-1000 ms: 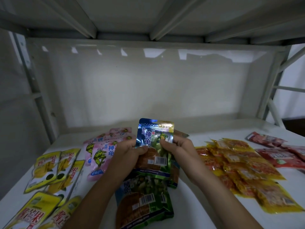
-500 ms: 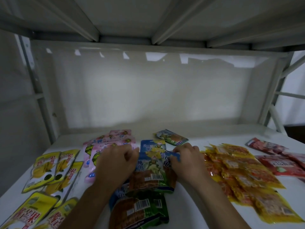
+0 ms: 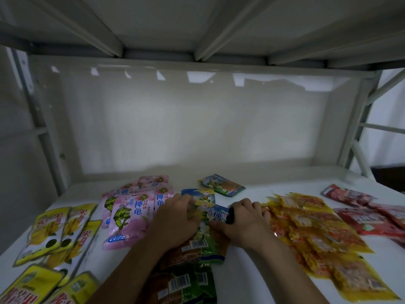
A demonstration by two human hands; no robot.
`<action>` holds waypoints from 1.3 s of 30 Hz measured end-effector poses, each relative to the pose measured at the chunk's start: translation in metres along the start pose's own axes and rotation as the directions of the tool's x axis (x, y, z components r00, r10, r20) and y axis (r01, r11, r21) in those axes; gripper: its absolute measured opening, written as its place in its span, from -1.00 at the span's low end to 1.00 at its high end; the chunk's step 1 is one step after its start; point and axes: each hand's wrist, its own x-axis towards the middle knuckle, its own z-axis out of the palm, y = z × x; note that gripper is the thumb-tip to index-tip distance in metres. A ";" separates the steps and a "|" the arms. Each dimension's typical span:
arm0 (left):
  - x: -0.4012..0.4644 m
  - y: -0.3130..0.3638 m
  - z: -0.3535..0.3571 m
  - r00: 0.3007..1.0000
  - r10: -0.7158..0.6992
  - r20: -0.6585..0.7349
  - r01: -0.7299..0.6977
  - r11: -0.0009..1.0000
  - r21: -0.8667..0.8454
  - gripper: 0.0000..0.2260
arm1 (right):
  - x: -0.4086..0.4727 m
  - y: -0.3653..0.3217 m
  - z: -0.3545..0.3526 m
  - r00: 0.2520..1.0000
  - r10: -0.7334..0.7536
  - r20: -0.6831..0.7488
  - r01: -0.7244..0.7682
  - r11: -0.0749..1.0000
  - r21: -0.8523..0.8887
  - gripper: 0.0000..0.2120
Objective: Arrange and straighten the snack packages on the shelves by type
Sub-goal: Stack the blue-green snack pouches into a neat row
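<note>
Left hand point(image 3: 175, 218) flat, pressing green packets point(image 3: 203, 242) mid-shelf point(image 3: 252, 275); right hand point(image 3: 245, 220) pinching top packet's blue edge. Risk – slick foil (loosely stacked) sliding askew into orange packets point(image 3: 317, 233) – types mixed.

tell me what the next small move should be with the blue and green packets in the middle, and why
Probably reach the right hand back for the lone blue-green foil packet lying skewed behind the pile and add it to the blue-green packet stack that both hands now rest on. The left hand could steady the stack. That stray is the same type, yet apart from it, while the pink peach packets and yellow-orange packets already sit grouped.
</note>
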 end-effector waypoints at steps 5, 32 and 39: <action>-0.004 -0.001 -0.001 0.999 -0.040 0.021 0.040 0.999 0.014 -0.81 | 0.003 0.000 -0.001 0.998 0.056 -0.042 -0.043 0.967 0.252 -0.49; -0.008 0.041 -0.020 0.976 -0.183 -0.117 0.000 0.541 -0.841 -0.70 | 0.001 -0.009 -0.013 0.972 -0.115 -0.205 0.200 -0.052 0.978 -0.65; -0.008 0.039 -0.022 0.966 -0.225 -0.125 0.006 0.507 -0.862 -0.88 | 0.000 -0.009 -0.004 0.979 -0.168 -0.119 0.143 0.139 0.980 -0.85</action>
